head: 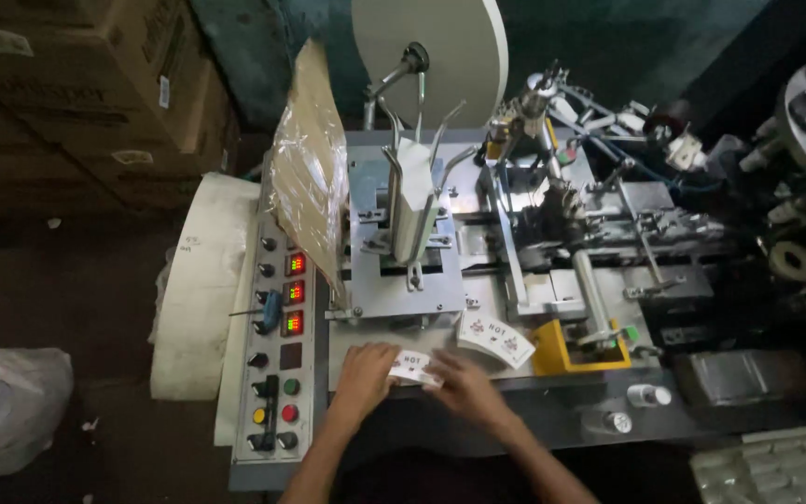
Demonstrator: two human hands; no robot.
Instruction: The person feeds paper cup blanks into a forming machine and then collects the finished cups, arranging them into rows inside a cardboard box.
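Dim workshop machine table (pixel 515 397): left hand (pixel 363 371) and right hand (pixel 464 385) each pinch-grip the printed paper blank (pixel 414 366); square it flat, edges even.

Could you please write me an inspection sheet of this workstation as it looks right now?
Surface: grey metal machine table, crowded with mechanisms.
Job's things: white printed paper blanks held between both hands; a fanned stack of blanks lies beside them.
Clutter: two small white bottles near the table's front edge; a yellow bracket.
Hands: left hand and right hand both grip the blanks.
Cables: thin tubes and wires at the machine's rear.
Surroundings: control panel with buttons and lit displays, large paper roll, cardboard boxes, white sack.
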